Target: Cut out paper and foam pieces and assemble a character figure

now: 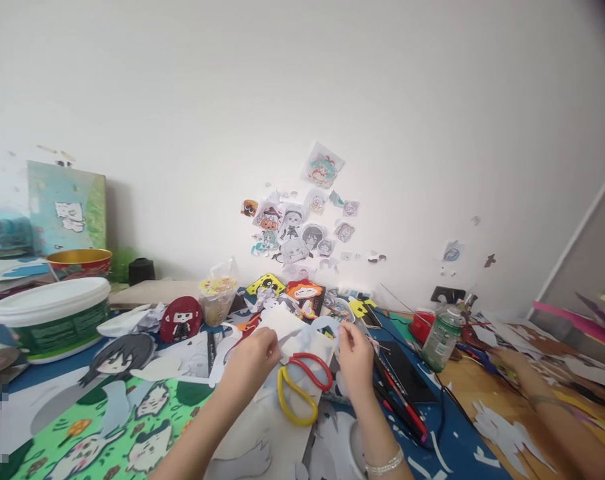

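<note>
My right hand (355,350) is closed in a pinch on a curved strip of pale paper (326,324). Across from it, my left hand (261,352) has its fingers curled together; what they hold, if anything, is hidden. Between my hands lies a pair of scissors (309,369) with one red and one yellow handle loop, over white paper sheets (255,423). The blade end of the scissors sits close to my left fingers, partly out of sight.
Pens (407,403) and a black flat case (407,373) lie to the right, near a glass jar (441,341). Another person's arm (547,407) reaches in there. A lidded tub (52,320), a drink cup (217,300) and painted cutouts (181,319) stand at left.
</note>
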Motion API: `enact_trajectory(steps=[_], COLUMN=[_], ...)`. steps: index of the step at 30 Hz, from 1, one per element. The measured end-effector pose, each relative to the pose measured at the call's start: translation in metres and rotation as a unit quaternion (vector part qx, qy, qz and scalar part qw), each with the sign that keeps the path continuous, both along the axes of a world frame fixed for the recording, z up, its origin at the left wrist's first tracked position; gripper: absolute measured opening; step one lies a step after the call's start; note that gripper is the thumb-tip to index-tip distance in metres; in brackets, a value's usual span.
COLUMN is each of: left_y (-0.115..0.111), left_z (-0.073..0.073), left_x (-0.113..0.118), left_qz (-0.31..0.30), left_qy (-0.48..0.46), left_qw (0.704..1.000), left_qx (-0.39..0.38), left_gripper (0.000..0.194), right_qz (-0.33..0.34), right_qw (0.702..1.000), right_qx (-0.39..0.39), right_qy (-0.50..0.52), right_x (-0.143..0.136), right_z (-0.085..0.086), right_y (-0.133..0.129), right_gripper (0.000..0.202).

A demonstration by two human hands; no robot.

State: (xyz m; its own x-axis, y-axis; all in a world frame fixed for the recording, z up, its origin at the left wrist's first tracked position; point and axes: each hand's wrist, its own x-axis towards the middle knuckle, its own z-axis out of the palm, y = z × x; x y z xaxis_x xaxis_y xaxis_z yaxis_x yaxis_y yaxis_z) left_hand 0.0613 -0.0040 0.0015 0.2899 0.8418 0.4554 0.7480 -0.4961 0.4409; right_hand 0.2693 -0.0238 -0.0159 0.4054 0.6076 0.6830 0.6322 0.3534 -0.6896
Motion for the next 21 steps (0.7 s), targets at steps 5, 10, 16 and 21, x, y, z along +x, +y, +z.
enact_trajectory(steps=[5, 10, 16, 21], left_y=[0.009, 0.016, 0.011, -0.045], left_z=[0.001, -0.017, -0.015, 0.018], left_x=[-0.017, -0.012, 0.003, 0.027], left_qz=[0.102, 0.085, 0.062, -0.041], left_qy=[0.068, 0.093, 0.040, -0.018], left_qw=[0.992, 0.992, 0.996, 0.997], left_qx=[-0.014, -0.016, -0.046, -0.057], left_gripper=[0.019, 0.024, 0.030, 0.030], right_qz=[0.006, 0.091, 0.068, -0.004], right_qw=[0.983, 0.959, 0.951, 0.964], right_qx=[0.027, 0.062, 0.082, -0.046], right_qy=[0.183, 0.262, 0.290, 0.264], right_x=[0.019, 0.021, 0.038, 0.043], right_z=[0.021, 0.052, 0.066, 0.030], right_y=[-0.011, -0.029, -0.062, -0.120], right_gripper=[0.034, 0.035, 0.038, 0.044])
